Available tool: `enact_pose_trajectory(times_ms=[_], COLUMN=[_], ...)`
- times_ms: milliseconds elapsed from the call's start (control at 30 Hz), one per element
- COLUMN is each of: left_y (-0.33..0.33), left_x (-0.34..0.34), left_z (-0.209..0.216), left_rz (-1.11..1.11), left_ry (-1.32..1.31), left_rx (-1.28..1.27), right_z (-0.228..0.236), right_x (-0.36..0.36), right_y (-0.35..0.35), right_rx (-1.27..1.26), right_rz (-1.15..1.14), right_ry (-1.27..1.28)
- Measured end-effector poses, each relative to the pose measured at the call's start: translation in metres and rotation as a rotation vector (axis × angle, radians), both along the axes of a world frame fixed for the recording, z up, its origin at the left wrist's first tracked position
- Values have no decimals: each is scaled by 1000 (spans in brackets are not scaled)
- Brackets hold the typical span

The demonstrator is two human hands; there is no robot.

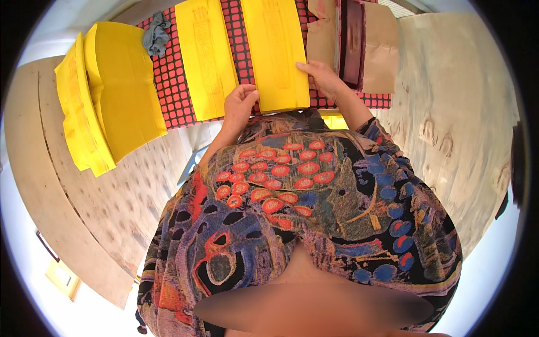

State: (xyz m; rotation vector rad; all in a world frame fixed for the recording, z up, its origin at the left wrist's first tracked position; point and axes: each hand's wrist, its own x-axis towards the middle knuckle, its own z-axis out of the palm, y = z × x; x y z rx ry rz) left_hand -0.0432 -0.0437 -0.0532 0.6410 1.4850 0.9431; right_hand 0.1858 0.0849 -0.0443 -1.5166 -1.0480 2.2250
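A stack of long yellow paper sheets (276, 53) with a faint printed pattern lies in front of me. At its left edge, near the bottom corner, my left hand (240, 105) is closed, with thumb and fingers pinched at the paper. My right hand (325, 80) grips the right edge, its fingertip on top and the other fingers partly hidden. Just left of this stack lies a second yellow stack (208, 67) with a similar faint print; neither hand holds it.
Beneath is a red-and-black checked cloth (171, 84). Farther left are a large pile of yellow sheets (123, 92) and a crumpled grey cloth (156, 36). On the right, a dark maroon block or pad (352, 48) lies against brown paper (380, 53). Wooden boards (449, 84) extend to the right.
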Motion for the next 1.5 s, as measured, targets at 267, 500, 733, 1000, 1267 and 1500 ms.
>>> enact_pose_trajectory(times_ms=[267, 500, 733, 1000, 1267, 1500], left_y=[2, 13, 22, 11, -22, -24], left_x=[-3, -2, 6, -3, -31, -43], left_z=[6, 22, 31, 46, 61, 42], left_rz=[13, 90, 21, -98, 158, 239], left_ry=[-75, -746, -675, -300, -221, -147], left_rx=[-97, -193, -133, -56, 113, 85], right_z=[-1, 17, 13, 3, 25, 18], right_x=[-12, -11, -13, -49, -117, -154], right_y=[2, 8, 30, 107, 107, 109], right_rx=[-7, -118, -152, -47, 45, 30], right_rz=[7, -47, -102, -140, 11, 57], right_ry=[134, 354, 383, 472, 528, 459])
